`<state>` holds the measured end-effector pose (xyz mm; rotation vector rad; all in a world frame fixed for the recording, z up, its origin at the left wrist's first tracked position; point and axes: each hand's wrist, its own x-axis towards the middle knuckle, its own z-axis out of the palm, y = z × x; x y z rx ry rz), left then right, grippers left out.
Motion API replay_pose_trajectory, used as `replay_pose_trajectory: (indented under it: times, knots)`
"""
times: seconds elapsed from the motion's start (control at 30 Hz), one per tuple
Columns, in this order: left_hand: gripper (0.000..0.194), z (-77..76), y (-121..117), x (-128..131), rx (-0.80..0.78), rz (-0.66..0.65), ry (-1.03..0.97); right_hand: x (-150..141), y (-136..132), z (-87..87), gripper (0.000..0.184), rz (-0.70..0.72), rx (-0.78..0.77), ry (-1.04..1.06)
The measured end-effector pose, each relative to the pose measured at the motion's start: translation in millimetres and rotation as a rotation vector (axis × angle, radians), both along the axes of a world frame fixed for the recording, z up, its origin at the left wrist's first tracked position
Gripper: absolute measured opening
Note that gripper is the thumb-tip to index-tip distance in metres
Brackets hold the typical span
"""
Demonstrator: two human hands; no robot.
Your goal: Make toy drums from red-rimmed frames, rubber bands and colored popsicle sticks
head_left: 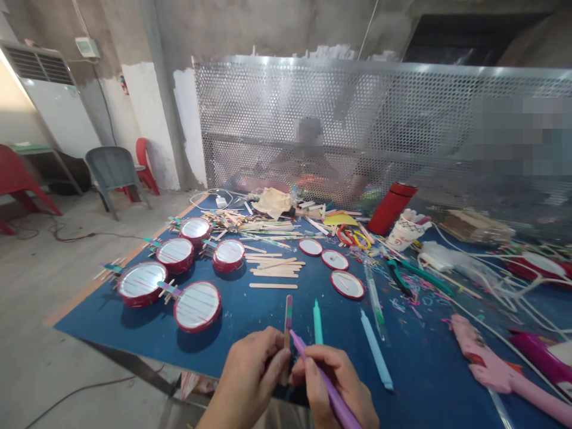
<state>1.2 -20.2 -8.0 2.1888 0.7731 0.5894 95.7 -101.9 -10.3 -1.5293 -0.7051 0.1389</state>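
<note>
My left hand [252,372] pinches a wooden craft stick [288,322] upright near the table's front edge. The stick's upper part is coloured purple and green. In my right hand [335,381] is a purple marker [333,393], its tip touching the stick just below the coloured bands. A teal marker [317,322] lies just beyond my right hand, and a light blue marker [376,351] rests to its right. Plain craft sticks [273,274] lie in a loose row ahead of my hands.
Several small banjo-like instruments [197,305] with red rims stand at left. Round red-rimmed discs [347,284] lie mid-table. Further right are pliers [400,277], a pink glue gun [485,357], cables and a paper cup [407,231]. A red bottle [391,208] stands by the perforated metal panel [268,119].
</note>
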Motion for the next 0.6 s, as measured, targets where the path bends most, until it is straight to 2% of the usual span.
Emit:
replay_pose_trajectory:
  times: [0.17,0.4,0.6]
  knots:
    - [0.021,-0.2,0.3,-0.1,-0.025,-0.014,-0.01,0.6,1.1,0.4,0.015,-0.012,0.041,0.068]
    - [0.024,2.7,0.1,-0.1,-0.019,0.004,0.02,0.8,0.7,1.6,0.017,0.025,0.008,0.074]
    - [0.023,3.4,0.6,0.3,-0.04,0.007,0.023,1.0,1.4,-0.1,0.018,0.002,0.05,0.089]
